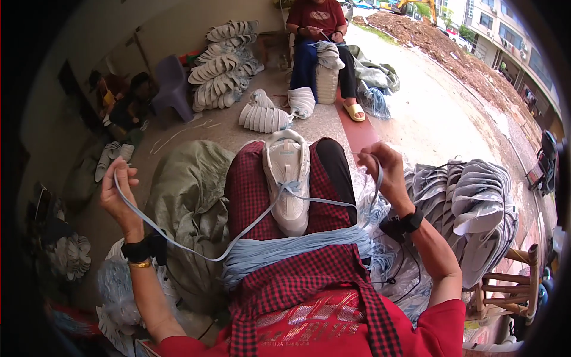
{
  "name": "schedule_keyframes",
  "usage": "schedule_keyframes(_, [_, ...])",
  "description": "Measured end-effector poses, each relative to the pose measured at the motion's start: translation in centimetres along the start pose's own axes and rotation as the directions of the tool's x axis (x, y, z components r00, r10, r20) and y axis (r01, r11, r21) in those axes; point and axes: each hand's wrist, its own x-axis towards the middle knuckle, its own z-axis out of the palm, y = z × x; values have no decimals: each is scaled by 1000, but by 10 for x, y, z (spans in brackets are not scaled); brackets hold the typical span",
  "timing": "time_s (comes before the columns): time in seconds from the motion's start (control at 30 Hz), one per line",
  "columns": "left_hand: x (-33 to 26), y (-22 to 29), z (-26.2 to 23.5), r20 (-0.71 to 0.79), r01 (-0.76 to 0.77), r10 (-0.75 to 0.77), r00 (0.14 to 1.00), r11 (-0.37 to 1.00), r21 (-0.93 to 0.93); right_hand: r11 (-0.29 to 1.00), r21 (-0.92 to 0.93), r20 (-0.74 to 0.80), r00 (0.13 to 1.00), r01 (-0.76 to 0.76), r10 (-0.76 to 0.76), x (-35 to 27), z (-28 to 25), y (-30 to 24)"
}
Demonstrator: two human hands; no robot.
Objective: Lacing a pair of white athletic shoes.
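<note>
A pale beige sneaker (287, 159) rests on my lap, toe pointing toward me. One light blue shoelace (213, 259) passes through its lower eyelets, with both ends drawn out to the sides. My left hand (121, 193), raised at the left, pinches one end, and that length sags down to my lap. At the right, my right hand (385, 174) has its fingers closed on the other end, which hangs in a loop. Across my lap below the toe lies a thick bundle of light blue laces (297, 243).
Stacked shoe uppers (485, 196) stand at my right by a wooden stool (514, 285). A green cloth sack (190, 184) lies left of my knees. Ahead are more uppers (264, 116), a purple chair (172, 86) and a seated person (318, 24) working with a lace.
</note>
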Motion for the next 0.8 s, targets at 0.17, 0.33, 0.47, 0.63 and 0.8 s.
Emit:
schedule_keyframes(0.17, [-89,3,113,620,401,-153,770,871,-283,998,-26,289,956,64,-54,8,75,27])
schedule_keyframes(0.33, [-143,-19,148,745,532,-202,635,814,-233,952,-276,322,946,133,-39,10,82,15])
schedule_keyframes(0.47, [-154,-22,156,735,585,-272,622,785,-204,945,-310,279,960,108,-18,10,84,16])
schedule_keyframes(0.63, [-156,-23,154,710,578,-279,647,787,-217,946,-311,230,973,94,-21,9,91,28])
schedule_keyframes(0.8, [-159,-25,150,740,578,-283,610,798,-172,951,-291,275,961,102,-19,13,102,14])
